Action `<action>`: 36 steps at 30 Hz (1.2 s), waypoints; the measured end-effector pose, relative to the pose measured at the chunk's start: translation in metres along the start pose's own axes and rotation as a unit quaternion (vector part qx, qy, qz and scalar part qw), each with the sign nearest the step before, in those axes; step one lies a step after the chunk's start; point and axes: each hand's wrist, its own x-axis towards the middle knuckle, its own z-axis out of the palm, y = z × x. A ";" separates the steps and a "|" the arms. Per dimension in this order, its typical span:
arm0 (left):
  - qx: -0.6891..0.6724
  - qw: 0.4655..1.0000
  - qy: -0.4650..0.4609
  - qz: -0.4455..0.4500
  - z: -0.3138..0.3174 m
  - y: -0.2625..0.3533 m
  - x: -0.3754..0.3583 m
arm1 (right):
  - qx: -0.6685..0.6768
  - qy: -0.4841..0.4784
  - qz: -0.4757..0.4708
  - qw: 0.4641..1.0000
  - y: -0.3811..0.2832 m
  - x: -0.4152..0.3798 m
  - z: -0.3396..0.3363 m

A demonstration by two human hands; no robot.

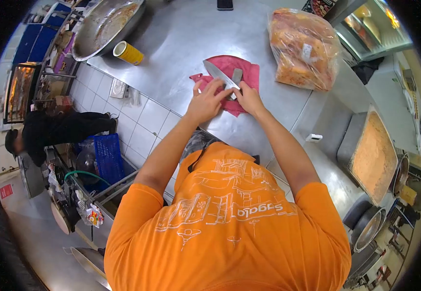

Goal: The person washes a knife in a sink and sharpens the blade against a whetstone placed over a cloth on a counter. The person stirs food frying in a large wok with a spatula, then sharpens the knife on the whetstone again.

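Note:
A kitchen knife (216, 72) lies slantwise across a grey sharpening stone (237, 75), its tip pointing up and left. Under both is a crumpled red cloth (250, 72) on the steel table. My right hand (249, 98) is closed around the knife at its handle end, mostly covering the handle. My left hand (204, 103) has its fingers spread, some fingertips at the blade and others over the cloth's left edge. The lower part of the stone is partly hidden by the blade and fingers.
A clear bag of orange-coloured meat (305, 53) sits right of the cloth. A yellow cup (129, 53) and a large metal pan (108, 26) stand at left, a phone (225, 5) at the far edge. A deep tray (373, 155) is at right. Another person (60, 133) stands at left.

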 end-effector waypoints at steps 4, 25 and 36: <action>0.015 0.999 -0.023 0.029 0.016 -0.006 -0.005 | -0.029 0.010 -0.025 0.999 0.003 0.007 -0.004; -0.074 0.980 -0.047 0.181 0.058 0.082 -0.003 | -0.029 -0.006 0.085 0.996 0.049 -0.123 -0.079; -0.038 0.992 0.013 0.118 0.016 0.028 0.003 | 0.058 0.026 0.016 0.998 0.002 -0.061 -0.052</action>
